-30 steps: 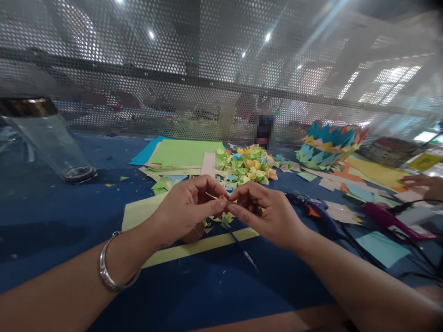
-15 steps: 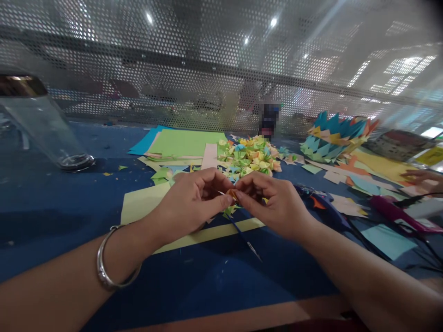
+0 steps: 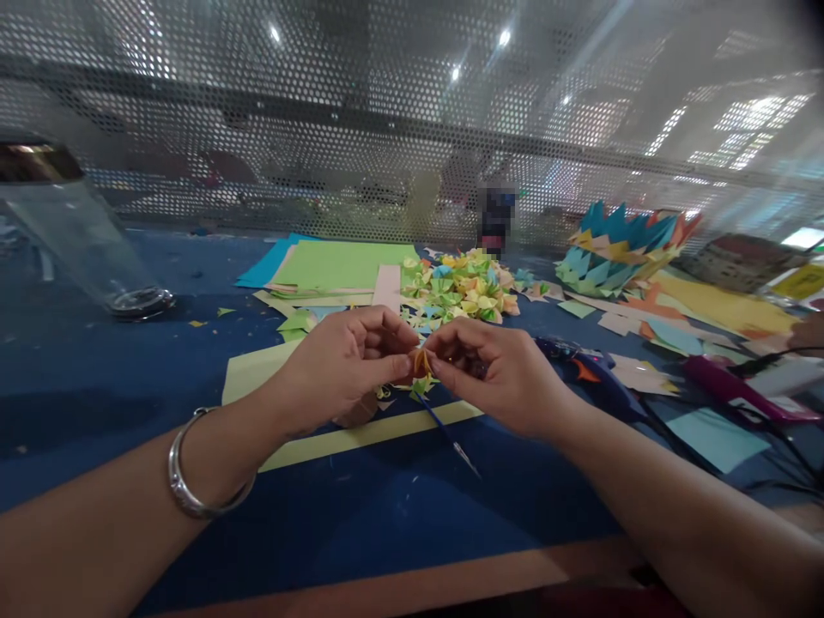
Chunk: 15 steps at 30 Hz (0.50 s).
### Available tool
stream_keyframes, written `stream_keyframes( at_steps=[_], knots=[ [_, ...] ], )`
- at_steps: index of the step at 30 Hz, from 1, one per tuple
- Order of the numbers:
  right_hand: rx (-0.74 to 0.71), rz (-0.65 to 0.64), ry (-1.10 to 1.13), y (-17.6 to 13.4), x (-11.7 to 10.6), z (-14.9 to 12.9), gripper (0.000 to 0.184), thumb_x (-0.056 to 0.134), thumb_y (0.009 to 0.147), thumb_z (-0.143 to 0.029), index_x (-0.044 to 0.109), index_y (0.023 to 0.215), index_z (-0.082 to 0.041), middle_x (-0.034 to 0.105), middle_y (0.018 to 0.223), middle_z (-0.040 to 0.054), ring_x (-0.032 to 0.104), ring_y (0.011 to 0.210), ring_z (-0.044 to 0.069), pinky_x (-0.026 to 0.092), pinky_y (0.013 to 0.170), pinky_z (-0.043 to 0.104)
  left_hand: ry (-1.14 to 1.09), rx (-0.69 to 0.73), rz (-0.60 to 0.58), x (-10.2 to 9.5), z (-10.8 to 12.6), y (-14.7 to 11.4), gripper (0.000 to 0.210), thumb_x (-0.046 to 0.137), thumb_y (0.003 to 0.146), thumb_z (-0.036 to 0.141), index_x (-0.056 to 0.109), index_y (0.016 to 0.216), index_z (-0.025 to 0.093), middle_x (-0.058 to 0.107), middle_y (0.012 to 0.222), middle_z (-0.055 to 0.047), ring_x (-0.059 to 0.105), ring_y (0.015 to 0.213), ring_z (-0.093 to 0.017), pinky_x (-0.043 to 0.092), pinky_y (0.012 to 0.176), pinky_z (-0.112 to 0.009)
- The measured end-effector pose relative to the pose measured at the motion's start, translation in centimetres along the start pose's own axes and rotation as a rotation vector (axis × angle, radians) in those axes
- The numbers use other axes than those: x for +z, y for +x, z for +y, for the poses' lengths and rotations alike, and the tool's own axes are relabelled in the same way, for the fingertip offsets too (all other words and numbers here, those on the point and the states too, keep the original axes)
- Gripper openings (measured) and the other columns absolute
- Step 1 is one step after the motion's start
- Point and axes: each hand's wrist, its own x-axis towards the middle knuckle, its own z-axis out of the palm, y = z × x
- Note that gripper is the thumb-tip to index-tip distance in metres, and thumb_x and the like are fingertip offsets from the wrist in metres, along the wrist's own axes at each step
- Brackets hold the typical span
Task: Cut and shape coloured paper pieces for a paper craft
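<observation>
- Head view: the paper [image 3: 421, 364] is small and orange, with folds that stand out in the middle
- Its tiny creases are too small to tell
- It is right between the two hands, held up over the blue table [image 3: 360, 524]
- The left hand [image 3: 348, 360] pinches its left side with the thumb and a finger
- The right hand [image 3: 508, 378] pinches its right side the same way
- Both hands have their other fingers curled in
- Past the hands is a heap [image 3: 469, 292] of bright folded bits
</observation>
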Motion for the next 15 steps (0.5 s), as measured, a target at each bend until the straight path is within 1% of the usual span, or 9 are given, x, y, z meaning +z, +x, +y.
stream_keyframes(
  at_steps=[3, 7, 12, 15],
  knots=[
    [-0.012, -0.002, -0.025, -0.06, -0.1, 0.02, 0.007, 0.062, 0.089, -0.017, 0.067, 0.094, -0.017, 0.063, 0.077, -0.0014, 0.052, 0.059, 0.007, 0.042, 0.053, 0.021, -0.024, -0.023, 0.015, 0.09, -0.04, 0.0, 0.025, 0.081, 0.077, 0.028, 0.064, 0.092, 0.017, 0.071, 0.083, -0.001, 0.068, 0.081, -0.014, 0.053, 0.077, -0.026],
    [-0.024, 0.001, -0.018, -0.03, -0.17, -0.2, 0.004, 0.062, 0.087, -0.014, 0.065, 0.089, -0.017, 0.058, 0.071, -0.0036, 0.048, 0.057, 0.006, 0.04, 0.052, 0.02, -0.061, -0.053, -0.002, 0.27, 0.3, -0.11, 0.02, 0.08, 0.078, 0.026, 0.065, 0.088, 0.017, 0.069, 0.077, 0.001, 0.066, 0.074, -0.011, 0.051, 0.071, -0.022],
    [-0.018, -0.033, 0.031, 0.06, -0.17, -0.38, 0.003, 0.062, 0.087, -0.015, 0.065, 0.089, -0.015, 0.056, 0.069, -0.0042, 0.048, 0.056, 0.006, 0.039, 0.052, 0.019, -0.064, -0.046, -0.035, 0.26, 0.46, -0.24, 0.017, 0.079, 0.078, 0.023, 0.066, 0.086, 0.017, 0.07, 0.076, 0.001, 0.065, 0.072, -0.01, 0.05, 0.07, -0.022],
    [-0.029, -0.046, 0.04, 0.0, -0.23, -0.41, 0.002, 0.062, 0.087, -0.014, 0.064, 0.088, -0.015, 0.056, 0.07, -0.0041, 0.048, 0.057, 0.006, 0.039, 0.053, 0.019, -0.046, -0.028, -0.033, 0.12, 0.41, -0.31, 0.018, 0.08, 0.076, 0.024, 0.066, 0.085, 0.017, 0.07, 0.076, 0.0, 0.066, 0.072, -0.011, 0.051, 0.069, -0.022]
  ],
)
